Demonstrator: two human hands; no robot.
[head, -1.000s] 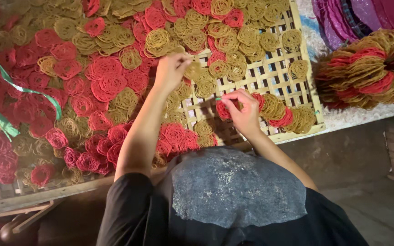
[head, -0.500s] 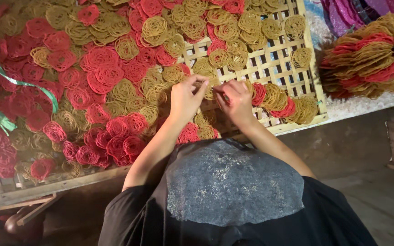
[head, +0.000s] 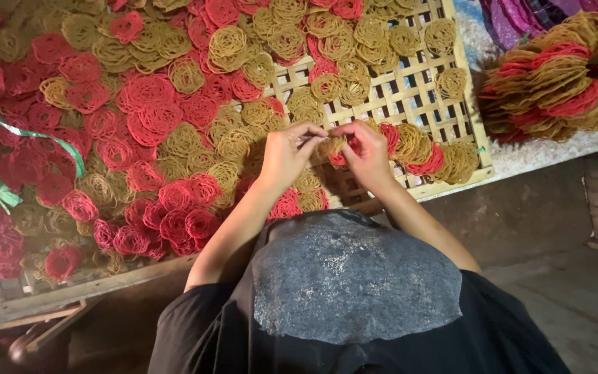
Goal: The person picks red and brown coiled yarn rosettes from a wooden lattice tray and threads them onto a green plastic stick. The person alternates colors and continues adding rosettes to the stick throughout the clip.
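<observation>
Since a moment ago both hands have drawn closer, meeting over the near edge of the woven bamboo tray (head: 410, 104). The left hand (head: 286, 154) and right hand (head: 367, 154) pinch one tan noodle coil (head: 331, 144) between fingertips, wrists bent inward. A stacked pile of coils (head: 562, 73) lies beyond the tray's right edge.

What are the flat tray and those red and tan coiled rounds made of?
The tray looks like woven split bamboo: pale matte strips crossing in an open lattice. The rounds, like the tan one and the red one, look like thin dried noodle-like strands coiled into nests, dull and brittle-looking; the exact stuff cannot be told. Both hands pinch one.
</observation>
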